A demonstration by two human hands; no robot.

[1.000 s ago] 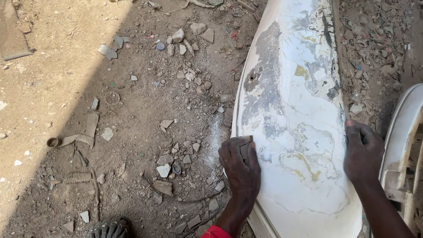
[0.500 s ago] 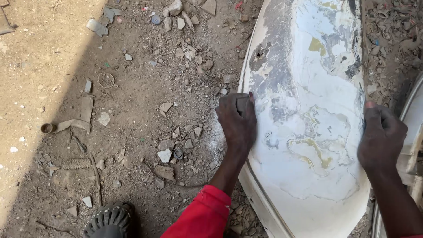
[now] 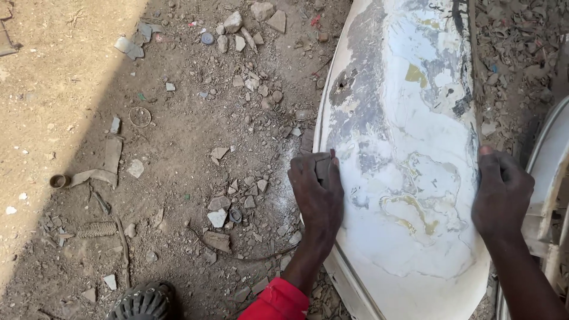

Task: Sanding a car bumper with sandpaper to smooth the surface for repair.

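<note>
Panel: white curved body panel [image 3: 409,178] lies lengthwise on the dirt ground [image 3: 148,178], its far end running out of view at the top.
Left hand [image 3: 317,192]: my fingers [image 3: 305,172] are curled closed over a small grey sanding pad [image 3: 323,166], pressed flat to the panel's left edge.
Right hand [image 3: 501,195]: my fingers here are bent and clamped over the panel's right edge, steadying it.
Doing it well: I judge the pad wants to stay flat on the curve, with even pressure and short strokes along the edge, while the other hand stops the panel rocking on the rubble.
Surface: patchy and worn through, with grey primer showing on the left, yellowish filler blotches near the middle, bluish flecks and dark chips toward the far end.
Edge: a thin darker lip runs along the near left side.
Around: stones and broken scraps [image 3: 237,195] just beside the panel, my shoe toe [image 3: 142,302] at the bottom, another white part [image 3: 551,166] to the right.
</note>
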